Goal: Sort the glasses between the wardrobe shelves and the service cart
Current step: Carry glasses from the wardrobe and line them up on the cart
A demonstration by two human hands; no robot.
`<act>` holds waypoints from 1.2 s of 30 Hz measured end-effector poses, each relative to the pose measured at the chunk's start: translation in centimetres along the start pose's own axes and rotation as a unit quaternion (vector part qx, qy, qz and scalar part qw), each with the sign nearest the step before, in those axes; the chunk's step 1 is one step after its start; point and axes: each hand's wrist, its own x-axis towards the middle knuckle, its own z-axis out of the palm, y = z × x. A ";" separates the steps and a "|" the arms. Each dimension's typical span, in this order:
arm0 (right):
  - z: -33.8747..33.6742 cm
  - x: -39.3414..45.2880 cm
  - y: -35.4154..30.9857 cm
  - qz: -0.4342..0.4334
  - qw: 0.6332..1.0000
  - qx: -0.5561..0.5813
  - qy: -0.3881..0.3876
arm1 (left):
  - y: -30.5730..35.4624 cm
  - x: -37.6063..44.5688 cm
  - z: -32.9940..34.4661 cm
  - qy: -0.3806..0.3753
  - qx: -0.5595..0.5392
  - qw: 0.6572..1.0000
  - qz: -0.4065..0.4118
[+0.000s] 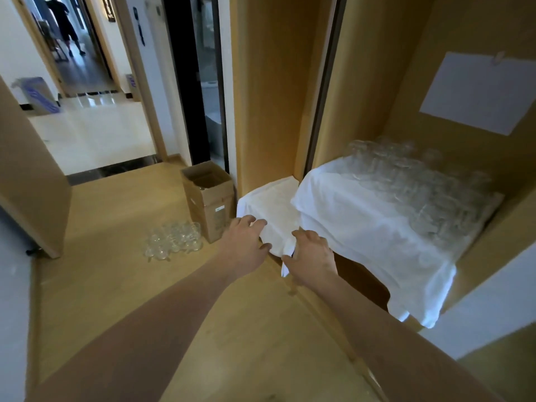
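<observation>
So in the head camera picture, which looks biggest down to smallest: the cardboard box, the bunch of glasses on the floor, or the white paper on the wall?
1. White paper, clearly the largest in this view.
2. Cardboard box.
3. Glasses on the floor.
The box and floor glasses look close in size; the box edges it.

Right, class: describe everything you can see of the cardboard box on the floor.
The cardboard box is plain brown, taller than wide, standing upright on the wooden floor against the wardrobe's left side panel. Its top flaps are open; the contents are too dim to tell. A small white label shows on its front face. A cluster of clear glasses stands on the floor just left of its base. Neither hand touches it.
</observation>
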 end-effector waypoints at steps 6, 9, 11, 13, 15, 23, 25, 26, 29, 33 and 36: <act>-1.2 5.6 2.3 0.027 0.999 0.013 0.032 | 1.1 7.2 0.7 0.005 -0.003 0.999 0.039; -2.3 8.7 3.8 0.040 0.998 0.024 0.045 | 2.5 11.2 0.8 -0.005 0.001 0.998 0.066; -3.3 11.1 4.8 0.052 0.997 0.026 0.055 | 3.6 14.0 0.7 -0.005 0.010 0.996 0.089; -4.5 13.6 5.9 0.061 0.995 0.027 0.074 | 4.8 17.0 0.6 -0.002 0.008 0.995 0.103; -5.8 15.7 7.2 0.067 0.993 0.028 0.093 | 6.3 20.0 0.5 0.000 0.005 0.993 0.119; -11.3 21.5 13.9 0.117 0.980 0.029 0.158 | 13.4 30.5 0.7 0.021 -0.006 0.976 0.216; -12.4 22.5 15.4 0.133 0.975 0.032 0.175 | 15.2 32.8 0.8 0.023 -0.019 0.970 0.240; -13.0 23.1 16.1 0.142 0.973 0.034 0.181 | 16.1 34.1 0.9 0.024 -0.023 0.967 0.251; -14.5 24.9 18.2 0.167 0.964 0.038 0.201 | 18.7 37.9 1.6 0.017 -0.026 0.959 0.282; -16.0 27.4 21.1 0.207 0.953 0.025 0.220 | 22.1 42.8 3.3 0.004 -0.035 0.941 0.336; -17.2 29.5 23.2 0.247 0.941 0.009 0.233 | 24.4 46.4 4.5 -0.007 -0.058 0.925 0.377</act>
